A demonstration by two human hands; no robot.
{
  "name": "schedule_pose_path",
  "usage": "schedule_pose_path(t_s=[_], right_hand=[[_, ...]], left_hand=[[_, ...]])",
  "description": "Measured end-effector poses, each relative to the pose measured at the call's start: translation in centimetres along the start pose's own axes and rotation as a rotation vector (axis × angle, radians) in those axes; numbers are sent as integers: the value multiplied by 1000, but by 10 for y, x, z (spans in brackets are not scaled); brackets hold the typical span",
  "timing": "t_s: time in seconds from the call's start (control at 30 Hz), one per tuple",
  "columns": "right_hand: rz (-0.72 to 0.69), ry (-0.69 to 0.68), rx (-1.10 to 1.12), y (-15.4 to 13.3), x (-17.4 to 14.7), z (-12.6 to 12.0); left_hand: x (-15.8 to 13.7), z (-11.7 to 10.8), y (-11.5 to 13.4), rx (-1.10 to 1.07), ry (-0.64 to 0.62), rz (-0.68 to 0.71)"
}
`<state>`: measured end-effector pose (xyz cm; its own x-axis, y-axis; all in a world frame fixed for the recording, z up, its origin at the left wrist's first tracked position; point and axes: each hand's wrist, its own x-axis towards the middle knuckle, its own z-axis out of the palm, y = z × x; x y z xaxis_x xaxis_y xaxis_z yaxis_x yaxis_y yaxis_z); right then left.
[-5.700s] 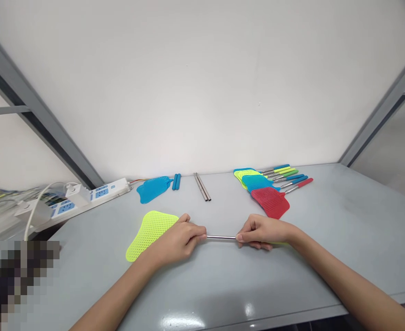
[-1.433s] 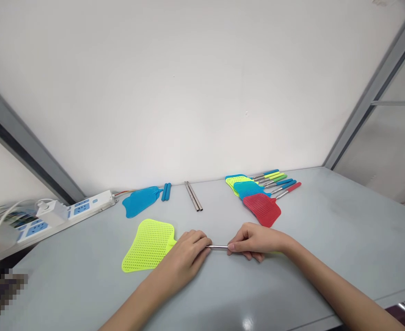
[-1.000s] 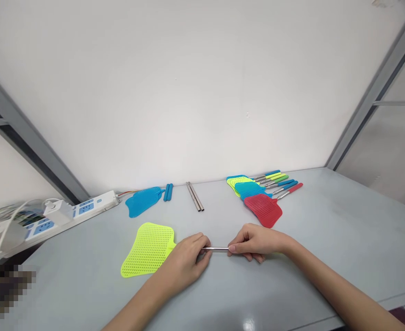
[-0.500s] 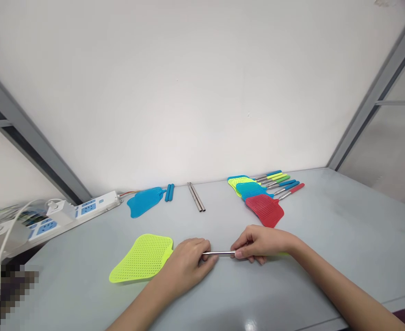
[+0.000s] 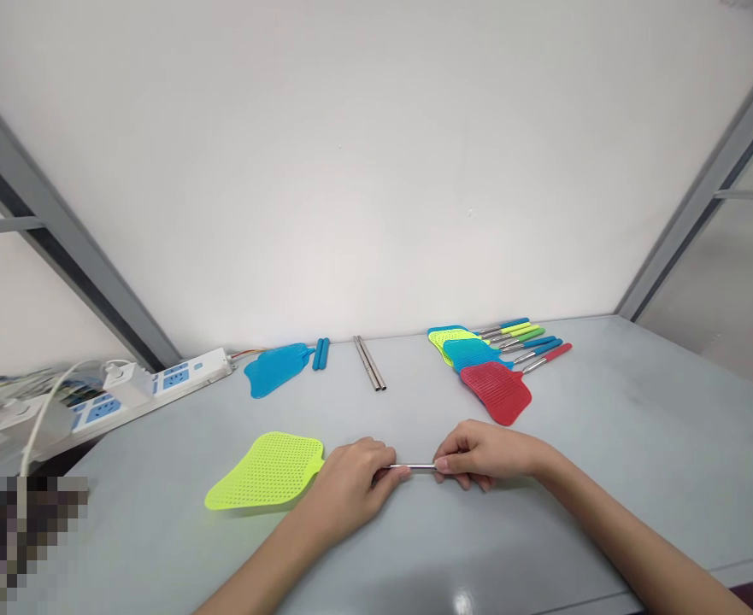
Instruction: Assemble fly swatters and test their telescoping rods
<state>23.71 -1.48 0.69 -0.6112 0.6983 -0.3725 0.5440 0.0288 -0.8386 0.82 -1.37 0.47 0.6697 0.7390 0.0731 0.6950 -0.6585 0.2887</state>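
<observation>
Low over the front of the table, my left hand (image 5: pixel 358 483) is closed around the neck end of a yellow-green fly swatter (image 5: pixel 270 471). Its perforated head sticks out to the left of that hand. A thin metal rod (image 5: pixel 422 466) of the swatter spans the short gap between my hands. My right hand (image 5: pixel 482 457) pinches the rod's right part between thumb and fingers. Whatever lies inside each grip is hidden by the fingers.
Overlapping fly swatters, a red one (image 5: pixel 497 393) in front, lie at the back right. Two metal tubes (image 5: pixel 369 363), two blue handle grips (image 5: pixel 320 354) and blue swatter heads (image 5: pixel 278 370) lie along the back. A power strip (image 5: pixel 187 374) with cables is at the left.
The view has shifted slightly, moving the background a little to the right. Both hands keep hold of the swatter; a yellow-green bit beyond my right wrist no longer shows.
</observation>
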Motion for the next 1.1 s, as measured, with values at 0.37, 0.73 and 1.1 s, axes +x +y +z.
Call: schedule_pose_path(t_s=[0.37,0.73,1.1], right_hand=[[-45,121,44,-14,2,13],[-40,63,154,-11,5,10],[-80,62,-33,-14,1,8]], left_hand=[[-1,2,-2,147,90,40],[0,0,-2,169,122,71],[0,-4,-3,158,95,67]])
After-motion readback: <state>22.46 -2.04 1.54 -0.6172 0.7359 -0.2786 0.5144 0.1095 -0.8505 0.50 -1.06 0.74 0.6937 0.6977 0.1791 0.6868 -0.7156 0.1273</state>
